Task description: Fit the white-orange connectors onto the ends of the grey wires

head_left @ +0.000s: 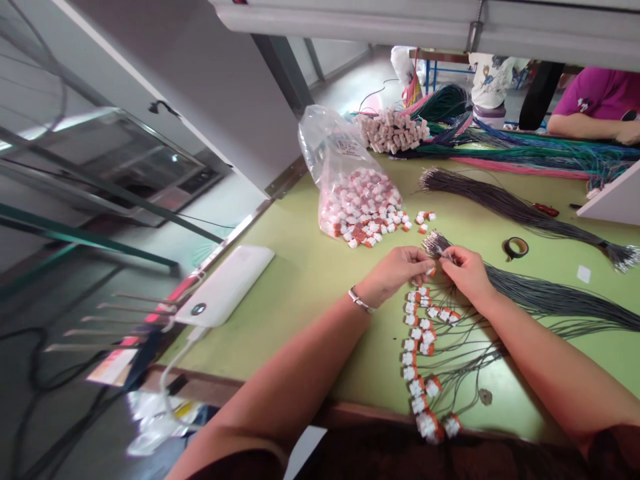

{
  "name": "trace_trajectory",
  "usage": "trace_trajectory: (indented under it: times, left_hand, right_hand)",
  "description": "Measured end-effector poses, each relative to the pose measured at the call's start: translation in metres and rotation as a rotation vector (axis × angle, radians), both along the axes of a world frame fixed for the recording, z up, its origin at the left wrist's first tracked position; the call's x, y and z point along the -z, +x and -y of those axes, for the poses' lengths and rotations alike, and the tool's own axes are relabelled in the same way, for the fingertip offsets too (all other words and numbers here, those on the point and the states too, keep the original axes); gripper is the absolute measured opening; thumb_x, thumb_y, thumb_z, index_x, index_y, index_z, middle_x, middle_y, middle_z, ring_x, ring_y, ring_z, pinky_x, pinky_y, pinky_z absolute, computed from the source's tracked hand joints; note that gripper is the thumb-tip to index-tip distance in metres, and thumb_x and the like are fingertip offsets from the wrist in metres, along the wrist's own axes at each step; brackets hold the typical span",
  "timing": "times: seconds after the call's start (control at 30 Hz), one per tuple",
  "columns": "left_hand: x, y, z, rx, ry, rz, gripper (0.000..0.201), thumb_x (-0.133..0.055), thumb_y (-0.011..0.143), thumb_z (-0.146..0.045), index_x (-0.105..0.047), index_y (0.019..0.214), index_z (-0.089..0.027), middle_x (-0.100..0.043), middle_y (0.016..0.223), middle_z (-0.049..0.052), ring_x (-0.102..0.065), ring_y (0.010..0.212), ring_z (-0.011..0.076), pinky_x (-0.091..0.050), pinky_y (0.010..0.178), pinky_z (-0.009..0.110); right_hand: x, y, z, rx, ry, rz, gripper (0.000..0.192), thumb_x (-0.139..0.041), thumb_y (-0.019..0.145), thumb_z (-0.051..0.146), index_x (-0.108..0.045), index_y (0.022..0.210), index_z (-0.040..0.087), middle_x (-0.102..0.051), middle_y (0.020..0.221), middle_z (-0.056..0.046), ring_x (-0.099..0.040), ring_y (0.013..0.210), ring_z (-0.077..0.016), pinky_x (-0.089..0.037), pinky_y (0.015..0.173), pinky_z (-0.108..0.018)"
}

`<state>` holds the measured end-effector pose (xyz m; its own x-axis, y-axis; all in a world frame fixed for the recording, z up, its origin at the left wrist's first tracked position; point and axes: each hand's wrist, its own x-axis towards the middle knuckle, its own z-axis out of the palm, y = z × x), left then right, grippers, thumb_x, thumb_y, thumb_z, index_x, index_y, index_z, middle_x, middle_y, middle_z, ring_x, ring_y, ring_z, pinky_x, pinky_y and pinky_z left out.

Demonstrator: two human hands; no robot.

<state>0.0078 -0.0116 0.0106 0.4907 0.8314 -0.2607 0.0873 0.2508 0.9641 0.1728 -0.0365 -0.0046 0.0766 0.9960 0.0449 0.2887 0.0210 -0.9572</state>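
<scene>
My left hand (400, 267) pinches a small white-and-orange connector (431, 272) between thumb and fingertips. Close beside it, my right hand (466, 272) is closed in a pinch on a thin dark wire, whose tip is hidden by the fingers. Just behind both hands lies a bundle of dark wires (530, 288), its metal-tipped ends (434, 243) fanned out. In front of the hands runs a column of wired connectors (410, 347), white with orange ends, their wires trailing right under my right forearm.
A clear plastic bag (345, 167) spills connectors (370, 227) onto the green table (300, 267). A second wire bundle (510, 203), black tape roll (515, 248) and red-handled tool (546, 210) lie rightward. A white power bank (227, 287) rests at the left edge. Another person's arm (590, 128) shows behind.
</scene>
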Motion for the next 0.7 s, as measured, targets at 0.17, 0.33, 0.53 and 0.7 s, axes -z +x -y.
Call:
trace_trajectory:
  times: [0.17,0.33,0.53,0.7]
  left_hand:
    - [-0.02,-0.014,-0.006,0.363,0.275,-0.335,0.009,-0.071,0.067,-0.024,-0.07,0.067,-0.015,-0.063,0.058,0.0,-0.051,0.052,0.0104,-0.037,0.052,0.022]
    - [-0.017,0.003,-0.043,-0.08,0.606,-0.575,0.02,-0.059,0.079,-0.029,-0.069,0.069,-0.014,-0.063,0.065,0.004,-0.051,0.059,0.0136,-0.037,0.059,0.026]
    - [-0.003,0.036,-0.081,-0.081,0.774,-0.866,0.016,-0.06,0.076,-0.017,-0.071,0.086,-0.01,-0.067,0.085,0.015,-0.059,0.083,0.0253,-0.041,0.077,0.034]
    - [-0.008,0.02,-0.068,-0.108,0.656,-0.753,0.014,-0.06,0.075,-0.016,-0.072,0.08,-0.011,-0.068,0.077,0.009,-0.059,0.075,0.0199,-0.045,0.074,0.031]
  right_hand:
    - [-0.004,0.002,-0.003,0.042,-0.103,-0.247,0.027,-0.065,0.066,0.042,-0.062,0.079,0.019,-0.058,0.056,0.002,-0.045,0.047,-0.0108,-0.035,0.045,-0.024]
    - [-0.005,0.001,-0.002,0.008,-0.093,-0.265,0.023,-0.064,0.065,0.039,-0.06,0.074,0.018,-0.057,0.055,0.002,-0.039,0.046,-0.009,-0.029,0.045,-0.023]
    - [-0.004,0.001,-0.002,0.069,-0.028,-0.168,0.017,-0.06,0.064,0.034,-0.055,0.062,0.018,-0.046,0.054,0.004,-0.037,0.053,-0.0095,-0.029,0.051,-0.024]
    - [-0.002,0.0,-0.002,0.08,-0.019,-0.152,0.016,-0.058,0.065,0.033,-0.055,0.062,0.018,-0.045,0.057,0.004,-0.037,0.056,-0.0099,-0.029,0.054,-0.024]
